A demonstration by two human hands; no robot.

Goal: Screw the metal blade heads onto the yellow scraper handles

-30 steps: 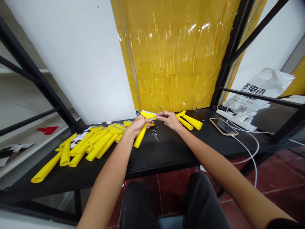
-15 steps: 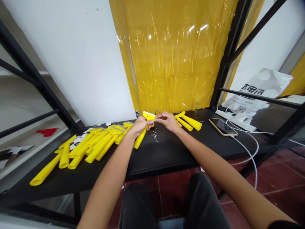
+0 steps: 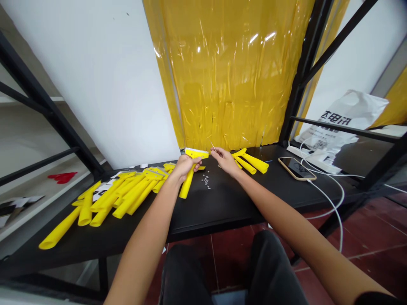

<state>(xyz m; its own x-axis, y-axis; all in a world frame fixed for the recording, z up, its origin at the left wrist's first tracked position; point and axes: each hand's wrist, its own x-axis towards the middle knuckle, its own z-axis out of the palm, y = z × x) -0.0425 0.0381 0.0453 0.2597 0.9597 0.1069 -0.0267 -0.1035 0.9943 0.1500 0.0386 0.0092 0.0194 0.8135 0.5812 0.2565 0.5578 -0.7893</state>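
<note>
My left hand (image 3: 187, 165) is closed around a yellow scraper (image 3: 197, 154), its wide head with a pale metal strip turned up and its handle hanging below my fingers. Just to the right, my right hand (image 3: 225, 160) pinches a thin metal rod (image 3: 213, 146) that points up and left; its exact kind is too small to tell. A small gap separates the rod from the scraper head. On the black table below lie several small metal screws or nuts (image 3: 206, 181). Left of my hand is a pile of similar yellow scrapers (image 3: 136, 192).
More yellow scrapers (image 3: 252, 163) lie right of my right hand. Further right are a phone (image 3: 297, 168) with a white cable (image 3: 337, 212), a power strip (image 3: 313, 159) and a white plastic bag (image 3: 343, 123). A yellow film curtain (image 3: 232, 84) hangs behind the black table (image 3: 219, 212).
My right hand with the rod has drawn back from the scraper head, opening a gap. My left hand has turned the scraper slightly, so more of its head shows.
</note>
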